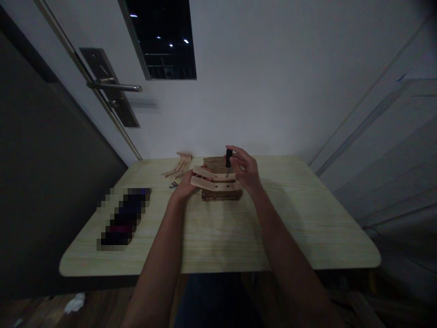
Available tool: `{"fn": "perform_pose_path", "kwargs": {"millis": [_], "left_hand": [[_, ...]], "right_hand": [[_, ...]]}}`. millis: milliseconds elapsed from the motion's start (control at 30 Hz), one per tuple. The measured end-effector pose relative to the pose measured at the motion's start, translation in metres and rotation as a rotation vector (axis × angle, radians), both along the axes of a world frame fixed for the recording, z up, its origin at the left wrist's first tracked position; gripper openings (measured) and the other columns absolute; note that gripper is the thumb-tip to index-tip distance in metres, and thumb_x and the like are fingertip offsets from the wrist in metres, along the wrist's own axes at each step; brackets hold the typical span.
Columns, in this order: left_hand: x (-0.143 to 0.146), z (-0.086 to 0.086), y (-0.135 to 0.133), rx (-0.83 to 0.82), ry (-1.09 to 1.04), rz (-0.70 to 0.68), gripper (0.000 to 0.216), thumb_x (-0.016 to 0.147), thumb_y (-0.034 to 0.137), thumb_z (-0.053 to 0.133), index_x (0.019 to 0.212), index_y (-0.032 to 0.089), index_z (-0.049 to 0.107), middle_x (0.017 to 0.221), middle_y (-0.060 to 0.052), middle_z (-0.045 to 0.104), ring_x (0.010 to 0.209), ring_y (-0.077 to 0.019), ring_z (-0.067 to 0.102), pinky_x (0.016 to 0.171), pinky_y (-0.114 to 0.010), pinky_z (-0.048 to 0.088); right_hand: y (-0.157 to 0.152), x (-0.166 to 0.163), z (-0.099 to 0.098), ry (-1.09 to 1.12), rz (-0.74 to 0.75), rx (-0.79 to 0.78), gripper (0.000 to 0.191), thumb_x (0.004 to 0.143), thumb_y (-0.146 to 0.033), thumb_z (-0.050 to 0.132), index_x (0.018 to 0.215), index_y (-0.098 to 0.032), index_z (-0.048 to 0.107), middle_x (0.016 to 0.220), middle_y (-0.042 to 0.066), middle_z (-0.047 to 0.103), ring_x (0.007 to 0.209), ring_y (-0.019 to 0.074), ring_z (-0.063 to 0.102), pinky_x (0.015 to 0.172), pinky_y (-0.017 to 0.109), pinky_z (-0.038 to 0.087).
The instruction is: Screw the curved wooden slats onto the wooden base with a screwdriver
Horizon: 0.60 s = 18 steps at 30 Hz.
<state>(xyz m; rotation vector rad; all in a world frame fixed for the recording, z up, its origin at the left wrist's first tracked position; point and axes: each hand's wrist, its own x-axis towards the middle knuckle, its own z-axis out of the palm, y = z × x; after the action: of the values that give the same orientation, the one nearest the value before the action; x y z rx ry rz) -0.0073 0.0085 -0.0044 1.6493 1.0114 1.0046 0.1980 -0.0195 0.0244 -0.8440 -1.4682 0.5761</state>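
Note:
My right hand [246,169] is closed round the black handle of a screwdriver [229,157], which stands nearly upright. Its tip meets the far strip of a pale, bent wooden piece [218,187] made of two parallel strips with dark holes. With my left hand [187,186] I grip that piece at its left end; some of the fingers are hidden behind it. Underneath lies a brown block [221,197] that looks like folded cardboard. Several small screws [174,185] lie just left of my left hand.
Another bent wooden piece [179,166] rests at the back left of the table [218,255]. A pixelated dark object [124,216] lies on the left side. Behind the table stands a white door with a metal handle [116,86] and a dark window [164,41].

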Motion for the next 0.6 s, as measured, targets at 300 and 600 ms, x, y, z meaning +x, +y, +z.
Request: {"fn": "perform_pose_path", "kwargs": {"millis": [300,600], "left_hand": [[0.0015,0.0019,-0.0025,0.013,-0.035,-0.011,0.045,0.060,0.040,0.078,0.095,0.013,0.071,0.101,-0.012,0.074,0.097,-0.0281,0.068,0.090,-0.042,0.053],[-0.0013,-0.0007,0.0001,0.029,-0.005,-0.005,0.046,0.058,0.042,0.080,0.093,0.013,0.072,0.103,-0.012,0.075,0.098,-0.0290,0.068,0.093,-0.043,0.051]], "right_hand": [[0.0016,-0.0014,-0.0003,-0.038,-0.142,0.028,0.033,0.084,-0.044,0.065,0.114,-0.032,0.068,0.094,0.001,0.070,0.075,0.0147,0.066,0.077,0.036,0.060],[-0.0015,0.0021,0.0014,-0.028,-0.042,0.004,0.037,0.090,-0.045,0.055,0.122,-0.029,0.063,0.120,0.005,0.068,0.090,0.0176,0.068,0.087,0.040,0.057]]}}
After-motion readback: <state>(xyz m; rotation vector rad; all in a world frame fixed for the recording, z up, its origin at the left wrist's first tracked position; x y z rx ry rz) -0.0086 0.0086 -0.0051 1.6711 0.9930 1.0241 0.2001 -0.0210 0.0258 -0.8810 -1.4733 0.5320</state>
